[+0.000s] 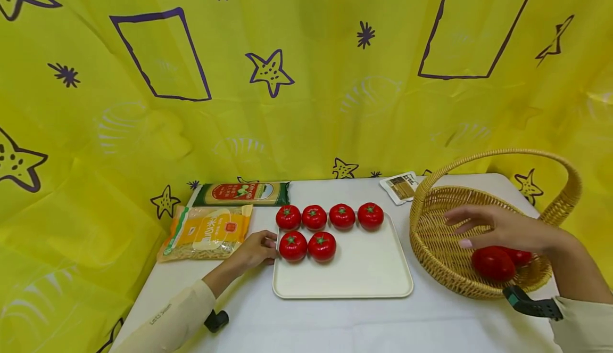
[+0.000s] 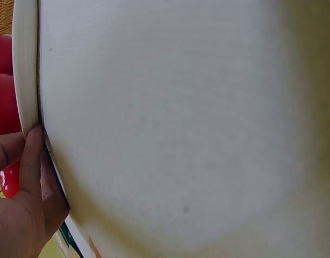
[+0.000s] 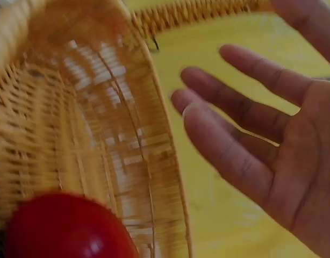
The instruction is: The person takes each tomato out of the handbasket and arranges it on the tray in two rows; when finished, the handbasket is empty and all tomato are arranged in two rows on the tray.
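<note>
My left hand (image 1: 259,248) is at the left edge of a cream tray (image 1: 364,281); in the left wrist view its thumb and fingers pinch the tray's rim (image 2: 26,70). Several red tomatoes (image 1: 322,246) with green tops sit on the tray, a longer row at the back and two in front at the left. Over a wicker basket (image 1: 433,254) my right hand (image 1: 503,229) hovers, fingers spread and holding nothing. Below that hand, red tomatoes (image 1: 493,264) lie in the basket; one tomato (image 3: 68,228) shows in the right wrist view.
A yellow pasta bag (image 1: 210,233) and a green-red package (image 1: 241,194) lie on the table's left. Behind the tray is a small white packet (image 1: 399,187), near the basket. The basket's tall arched handle (image 1: 498,152) rises on the right. A yellow curtain (image 1: 306,118) hangs behind the table.
</note>
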Demonstrator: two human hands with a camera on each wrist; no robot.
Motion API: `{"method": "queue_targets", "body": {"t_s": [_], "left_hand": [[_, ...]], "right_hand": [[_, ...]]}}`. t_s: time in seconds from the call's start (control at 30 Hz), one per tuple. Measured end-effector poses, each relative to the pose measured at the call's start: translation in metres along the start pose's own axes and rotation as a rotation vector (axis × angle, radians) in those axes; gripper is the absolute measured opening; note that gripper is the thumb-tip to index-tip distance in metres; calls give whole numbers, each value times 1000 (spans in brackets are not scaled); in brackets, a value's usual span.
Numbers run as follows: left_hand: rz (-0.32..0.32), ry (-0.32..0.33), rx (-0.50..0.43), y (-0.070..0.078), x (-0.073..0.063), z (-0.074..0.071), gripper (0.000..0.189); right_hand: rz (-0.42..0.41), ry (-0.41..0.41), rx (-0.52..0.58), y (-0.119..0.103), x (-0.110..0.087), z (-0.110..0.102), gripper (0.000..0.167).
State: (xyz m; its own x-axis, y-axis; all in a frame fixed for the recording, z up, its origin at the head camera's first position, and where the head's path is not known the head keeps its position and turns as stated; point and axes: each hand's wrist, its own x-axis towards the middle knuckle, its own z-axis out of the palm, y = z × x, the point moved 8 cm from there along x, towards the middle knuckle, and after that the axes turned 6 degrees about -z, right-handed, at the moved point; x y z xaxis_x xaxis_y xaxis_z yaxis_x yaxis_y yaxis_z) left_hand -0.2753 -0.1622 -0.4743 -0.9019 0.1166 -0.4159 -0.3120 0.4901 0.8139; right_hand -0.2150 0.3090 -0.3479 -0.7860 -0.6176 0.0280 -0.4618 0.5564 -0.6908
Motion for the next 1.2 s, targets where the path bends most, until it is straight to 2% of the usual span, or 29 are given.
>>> {"method": "queue_targets", "body": {"t_s": [0.2, 0.47, 0.63, 0.87, 1.2], "left_hand": [[-1, -5, -8, 0, 1, 0, 38], [-6, -8, 1, 1, 1, 0, 38], [-11, -15, 2, 0, 1, 1, 39], [3, -34, -29, 1, 1, 1, 39], [-2, -25, -21, 0, -1, 1, 39]], "right_hand": [[148, 2, -58, 30, -16, -17, 51], [261, -70, -10, 58, -29, -29, 61], [321, -114, 22, 67, -37, -31, 67], [448, -168, 104, 79, -45, -28, 78], [542, -181, 229, 89, -49, -21, 81]]}}
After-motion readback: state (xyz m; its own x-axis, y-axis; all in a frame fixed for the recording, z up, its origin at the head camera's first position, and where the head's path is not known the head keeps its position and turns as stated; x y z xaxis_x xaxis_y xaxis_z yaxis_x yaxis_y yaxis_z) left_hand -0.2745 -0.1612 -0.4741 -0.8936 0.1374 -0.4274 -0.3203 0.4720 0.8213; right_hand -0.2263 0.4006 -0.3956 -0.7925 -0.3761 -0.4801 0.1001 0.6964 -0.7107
